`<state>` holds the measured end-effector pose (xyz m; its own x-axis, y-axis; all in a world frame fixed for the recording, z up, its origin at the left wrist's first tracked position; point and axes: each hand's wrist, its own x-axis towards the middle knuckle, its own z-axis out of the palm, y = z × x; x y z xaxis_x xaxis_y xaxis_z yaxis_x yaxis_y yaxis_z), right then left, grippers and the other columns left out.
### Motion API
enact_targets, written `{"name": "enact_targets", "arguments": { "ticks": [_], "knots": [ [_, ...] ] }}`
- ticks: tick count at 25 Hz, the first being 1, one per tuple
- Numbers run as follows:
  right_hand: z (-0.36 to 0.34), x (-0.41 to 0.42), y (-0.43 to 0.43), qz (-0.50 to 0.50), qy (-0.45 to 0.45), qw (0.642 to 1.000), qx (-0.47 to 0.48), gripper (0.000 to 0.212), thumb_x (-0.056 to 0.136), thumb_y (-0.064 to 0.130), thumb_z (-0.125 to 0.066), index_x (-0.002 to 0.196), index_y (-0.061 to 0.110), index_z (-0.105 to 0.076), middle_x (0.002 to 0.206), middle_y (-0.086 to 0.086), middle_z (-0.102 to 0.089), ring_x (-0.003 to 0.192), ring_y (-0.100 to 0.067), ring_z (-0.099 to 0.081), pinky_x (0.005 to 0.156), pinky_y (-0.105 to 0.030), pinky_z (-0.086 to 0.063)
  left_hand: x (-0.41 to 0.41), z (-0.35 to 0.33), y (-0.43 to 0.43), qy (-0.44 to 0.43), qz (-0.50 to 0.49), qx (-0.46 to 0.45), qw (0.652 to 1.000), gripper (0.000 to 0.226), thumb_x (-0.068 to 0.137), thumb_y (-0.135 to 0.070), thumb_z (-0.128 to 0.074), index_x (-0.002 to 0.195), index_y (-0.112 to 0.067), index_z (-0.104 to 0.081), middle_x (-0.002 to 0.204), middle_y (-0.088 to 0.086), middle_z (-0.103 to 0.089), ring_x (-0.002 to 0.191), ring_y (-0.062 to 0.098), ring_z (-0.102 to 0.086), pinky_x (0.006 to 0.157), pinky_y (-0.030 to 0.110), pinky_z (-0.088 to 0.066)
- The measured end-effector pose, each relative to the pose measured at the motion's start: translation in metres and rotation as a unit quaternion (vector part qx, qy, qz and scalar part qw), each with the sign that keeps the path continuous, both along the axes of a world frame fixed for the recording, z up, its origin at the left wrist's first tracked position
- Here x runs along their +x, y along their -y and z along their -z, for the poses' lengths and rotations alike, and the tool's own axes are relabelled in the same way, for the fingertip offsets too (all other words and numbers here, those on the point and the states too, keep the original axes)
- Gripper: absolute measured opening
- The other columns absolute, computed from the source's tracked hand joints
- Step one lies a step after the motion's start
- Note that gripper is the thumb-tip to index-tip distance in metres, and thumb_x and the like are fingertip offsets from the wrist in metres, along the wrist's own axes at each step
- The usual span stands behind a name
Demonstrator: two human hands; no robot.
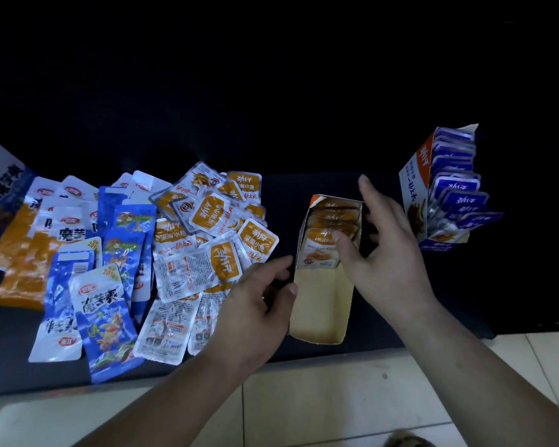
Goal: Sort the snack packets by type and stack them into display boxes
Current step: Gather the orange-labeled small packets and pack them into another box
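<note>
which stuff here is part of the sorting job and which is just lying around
Job: loose orange packets; half-filled box; box of purple packets; blue and white packets; printed carton far left, probably.
Not the job: dark mat; tiled floor; blurred object at bottom edge.

Dark mat (10, 350) on pale tiles (336, 398): scattered snack packets (188, 269), half-filled box (320, 304), full box (413, 175).

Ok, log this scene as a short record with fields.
centre box: part-filled with orange packets, near end bare
right box: full of purple packets
loose pile: more orange ones; blue packets further left
left hand: at centre box's left wall, grip unclear
right hand: thumb on front packet, fingers spread
</note>
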<state>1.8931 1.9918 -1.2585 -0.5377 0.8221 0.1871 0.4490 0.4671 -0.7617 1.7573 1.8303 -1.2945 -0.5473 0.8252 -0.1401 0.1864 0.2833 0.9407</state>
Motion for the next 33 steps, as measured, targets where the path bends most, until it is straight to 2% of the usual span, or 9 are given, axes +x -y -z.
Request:
{"name": "enact_targets", "arguments": {
  "ticks": [4, 8, 12, 14, 18, 23, 27, 30, 33],
  "knots": [
    [-0.001, 0.001, -0.001, 0.015, -0.021, 1.000, -0.007, 0.076, 0.087, 0.027, -0.079, 0.153, 0.032, -0.042, 0.152, 0.010, -0.043, 0.140, -0.008, -0.044, 0.109, -0.044, -0.049, 0.005, 0.002, 0.011, 0.020, -0.019, -0.005, 1.000, 0.042, 0.098, -0.017, -0.067, 0.129, -0.043, -0.061, 0.114, -0.016, -0.066, 0.099, 0.002, -0.064, 0.077, 0.017, -0.053],
    [-0.007, 0.001, 0.005, 0.027, 0.013, 1.000, -0.011, 0.080, 0.088, 0.025, -0.079, 0.156, 0.029, -0.037, 0.152, 0.009, -0.041, 0.142, -0.007, -0.040, 0.114, -0.034, -0.043, 0.006, 0.003, 0.016, 0.023, -0.025, -0.002, 0.999, 0.040, 0.097, -0.016, -0.068, 0.131, -0.037, -0.062, 0.115, -0.016, -0.066, 0.098, 0.001, -0.065, 0.075, 0.016, -0.053],
    [-0.030, -0.010, 0.031, 0.004, -0.020, 0.990, 0.139, 0.060, 0.090, 0.017, -0.073, 0.146, 0.012, -0.052, 0.147, -0.006, -0.048, 0.140, -0.020, -0.045, 0.113, -0.038, -0.042, 0.000, 0.000, 0.032, 0.023, -0.020, -0.004, 1.000, 0.038, 0.097, -0.013, -0.068, 0.129, -0.032, -0.065, 0.115, -0.012, -0.067, 0.090, 0.005, -0.067, 0.071, 0.012, -0.049],
    [-0.029, -0.031, 0.069, -0.060, -0.073, 0.990, 0.102, 0.045, 0.089, 0.012, -0.071, 0.133, 0.013, -0.064, 0.135, -0.003, -0.058, 0.130, -0.019, -0.055, 0.108, -0.036, -0.046, -0.012, 0.002, 0.054, -0.057, -0.006, -0.001, 0.998, 0.030, 0.093, -0.016, -0.067, 0.120, -0.029, -0.071, 0.109, -0.014, -0.066, 0.089, 0.006, -0.066, 0.073, 0.012, -0.047],
    [0.015, -0.060, 0.142, -0.117, -0.022, 0.966, -0.231, 0.040, 0.088, 0.038, -0.068, 0.127, 0.038, -0.063, 0.116, 0.023, -0.064, 0.113, 0.001, -0.062, 0.096, -0.036, -0.055, -0.062, 0.017, 0.108, -0.371, -0.032, -0.105, 0.922, 0.034, 0.085, -0.036, -0.058, 0.110, -0.022, -0.075, 0.115, -0.002, -0.065, 0.097, 0.028, -0.062, 0.082, 0.036, -0.051],
    [0.046, -0.053, 0.140, -0.078, 0.094, 0.982, -0.145, 0.038, 0.091, 0.036, -0.066, 0.129, 0.034, -0.062, 0.120, 0.019, -0.059, 0.112, -0.004, -0.059, 0.088, -0.035, -0.055, -0.062, 0.025, 0.119, -0.424, -0.006, -0.210, 0.881, 0.060, 0.077, -0.060, -0.073, 0.123, -0.021, -0.070, 0.123, 0.009, -0.061, 0.107, 0.037, -0.055, 0.087, 0.046, -0.048],
    [0.053, -0.063, 0.152, -0.054, 0.101, 0.990, -0.086, 0.054, 0.090, 0.031, -0.071, 0.141, 0.034, -0.052, 0.140, 0.015, -0.043, 0.129, -0.011, -0.049, 0.097, -0.024, -0.043, -0.072, 0.014, 0.113, -0.455, -0.018, -0.150, 0.878, 0.047, 0.081, -0.051, -0.074, 0.115, -0.019, -0.069, 0.113, 0.007, -0.059, 0.099, 0.035, -0.055, 0.081, 0.048, -0.048],
    [0.055, -0.066, 0.155, -0.041, 0.117, 0.988, -0.088, 0.065, 0.091, 0.036, -0.069, 0.150, 0.036, -0.042, 0.155, 0.012, -0.032, 0.141, -0.011, -0.038, 0.102, -0.025, -0.040, -0.096, 0.009, 0.091, -0.486, 0.050, -0.123, 0.864, 0.060, 0.088, -0.050, -0.067, 0.138, -0.018, -0.059, 0.137, 0.016, -0.054, 0.120, 0.040, -0.052, 0.095, 0.054, -0.049],
    [0.056, -0.056, 0.151, -0.054, 0.105, 0.989, -0.084, 0.071, 0.093, 0.034, -0.066, 0.156, 0.035, -0.033, 0.153, 0.009, -0.037, 0.138, -0.011, -0.044, 0.102, -0.030, -0.048, -0.104, 0.003, 0.055, -0.486, 0.157, -0.251, 0.823, 0.077, 0.089, -0.070, -0.053, 0.154, -0.032, -0.036, 0.165, 0.016, -0.024, 0.148, 0.042, -0.027, 0.108, 0.058, -0.044]
  ]
}}
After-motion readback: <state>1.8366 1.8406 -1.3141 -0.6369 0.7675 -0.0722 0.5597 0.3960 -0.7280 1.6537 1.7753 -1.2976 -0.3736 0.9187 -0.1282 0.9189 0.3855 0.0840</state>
